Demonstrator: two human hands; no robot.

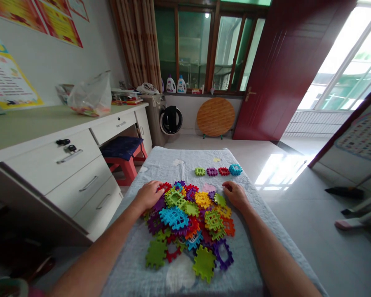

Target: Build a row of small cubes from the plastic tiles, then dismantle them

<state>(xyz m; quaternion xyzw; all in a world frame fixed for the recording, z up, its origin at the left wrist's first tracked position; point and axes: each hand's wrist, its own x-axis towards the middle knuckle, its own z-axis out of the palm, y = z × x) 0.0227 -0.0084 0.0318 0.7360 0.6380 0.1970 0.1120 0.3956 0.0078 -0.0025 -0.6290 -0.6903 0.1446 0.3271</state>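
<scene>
Linking plastic tiles with toothed edges lie in a loose pile on the cloth-covered table [126, 251]. My left hand [150, 195] rests at the pile's far left edge, its fingertips against a red tile [165, 188]; no grip shows. On the other side, my right hand [236, 194] is over the cloth, fingers loosely bent and apart, with nothing in them. A green tile [219, 200] is nearest to it. Beyond the hands, a row holds a green tile [200, 171], a purple tile [212, 171], a red tile [224, 171] and a blue piece [235, 169], which looks thicker.
To the left stands a white desk [89, 183] with drawers and a plastic bag [92, 97] on top. A red stool [126, 167] is beside it. Farther back are a washing machine [153, 119], a round wooden tabletop [215, 117] and a red door [284, 70].
</scene>
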